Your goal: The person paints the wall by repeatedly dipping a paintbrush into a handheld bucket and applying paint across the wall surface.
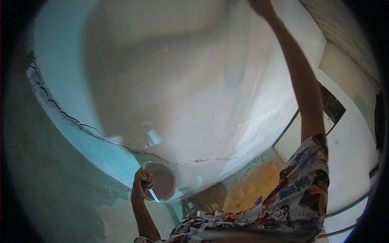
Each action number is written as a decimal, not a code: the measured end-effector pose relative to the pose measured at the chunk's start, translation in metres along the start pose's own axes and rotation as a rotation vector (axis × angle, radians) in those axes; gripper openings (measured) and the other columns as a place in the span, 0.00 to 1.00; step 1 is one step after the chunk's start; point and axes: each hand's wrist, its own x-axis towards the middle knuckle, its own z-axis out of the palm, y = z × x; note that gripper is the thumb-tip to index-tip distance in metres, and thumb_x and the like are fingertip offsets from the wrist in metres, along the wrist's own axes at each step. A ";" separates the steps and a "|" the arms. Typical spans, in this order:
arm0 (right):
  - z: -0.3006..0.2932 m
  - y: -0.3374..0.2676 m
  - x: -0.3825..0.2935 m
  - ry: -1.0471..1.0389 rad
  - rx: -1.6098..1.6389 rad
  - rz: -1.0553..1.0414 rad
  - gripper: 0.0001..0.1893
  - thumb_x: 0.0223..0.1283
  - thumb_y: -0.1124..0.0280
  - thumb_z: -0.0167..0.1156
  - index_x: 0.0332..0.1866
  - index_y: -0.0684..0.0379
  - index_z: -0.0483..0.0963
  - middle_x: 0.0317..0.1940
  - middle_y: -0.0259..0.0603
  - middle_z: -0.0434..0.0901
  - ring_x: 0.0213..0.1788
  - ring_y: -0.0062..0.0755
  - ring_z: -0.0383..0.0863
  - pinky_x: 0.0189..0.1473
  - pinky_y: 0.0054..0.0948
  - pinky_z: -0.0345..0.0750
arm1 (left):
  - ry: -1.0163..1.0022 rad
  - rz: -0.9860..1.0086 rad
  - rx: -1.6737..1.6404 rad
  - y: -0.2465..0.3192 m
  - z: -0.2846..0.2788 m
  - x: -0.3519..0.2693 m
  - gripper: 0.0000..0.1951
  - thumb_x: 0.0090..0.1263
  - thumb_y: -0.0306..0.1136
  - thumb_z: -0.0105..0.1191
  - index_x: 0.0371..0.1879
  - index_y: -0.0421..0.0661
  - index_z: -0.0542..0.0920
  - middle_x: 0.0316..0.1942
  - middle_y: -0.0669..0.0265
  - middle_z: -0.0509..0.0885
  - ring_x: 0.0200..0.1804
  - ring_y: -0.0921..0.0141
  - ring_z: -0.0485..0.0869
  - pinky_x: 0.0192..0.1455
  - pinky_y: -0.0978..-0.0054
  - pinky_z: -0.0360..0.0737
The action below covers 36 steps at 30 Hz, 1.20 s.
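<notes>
My left hand is closed around the pale strap handle of a round bucket. The bucket hangs low in front of my body, near the foot of the wall. Inside it looks dull pinkish grey; whether that is a liquid or the bare bottom I cannot tell. High up at the top rim of the view, my right hand reaches toward the wall. Its fingers run out of the picture, so what they hold or touch is hidden. The wall is whitish and streaked, with broad shadows across it.
A long jagged crack runs along the lower wall, with rough plaster at its left end. A turquoise-green worn wall lies to the left. The floor is stained orange-brown. A door stands right, behind my raised arm.
</notes>
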 end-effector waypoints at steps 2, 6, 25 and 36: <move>0.051 0.050 -0.050 0.248 0.185 -0.251 0.15 0.57 0.65 0.61 0.51 0.49 0.78 0.34 0.52 0.80 0.30 0.28 0.80 0.38 0.30 0.77 | 0.037 -0.028 -0.013 -0.005 0.005 0.003 0.12 0.50 0.30 0.46 0.33 0.51 0.62 0.17 0.74 0.58 0.14 0.81 0.53 0.15 0.83 0.51; 0.118 0.060 -0.219 -0.028 0.203 -0.086 0.22 0.61 0.71 0.52 0.62 0.47 0.69 0.26 0.50 0.77 0.27 0.41 0.79 0.34 0.37 0.75 | 0.083 -0.014 0.015 -0.001 0.001 -0.001 0.12 0.50 0.30 0.46 0.33 0.51 0.62 0.18 0.74 0.59 0.14 0.81 0.53 0.15 0.83 0.52; -0.051 0.035 0.027 0.405 -0.070 -0.219 0.15 0.60 0.57 0.57 0.47 0.53 0.79 0.21 0.44 0.77 0.24 0.34 0.77 0.31 0.32 0.73 | 0.051 0.008 -0.023 -0.001 0.004 0.009 0.10 0.51 0.29 0.45 0.29 0.52 0.60 0.14 0.75 0.55 0.14 0.81 0.50 0.16 0.81 0.50; -0.020 0.012 0.056 0.142 0.079 0.075 0.15 0.61 0.69 0.55 0.52 0.63 0.74 0.34 0.44 0.82 0.35 0.31 0.79 0.39 0.32 0.77 | 0.047 -0.009 -0.024 0.000 0.000 0.010 0.10 0.50 0.29 0.46 0.30 0.52 0.61 0.14 0.75 0.55 0.13 0.82 0.50 0.15 0.82 0.51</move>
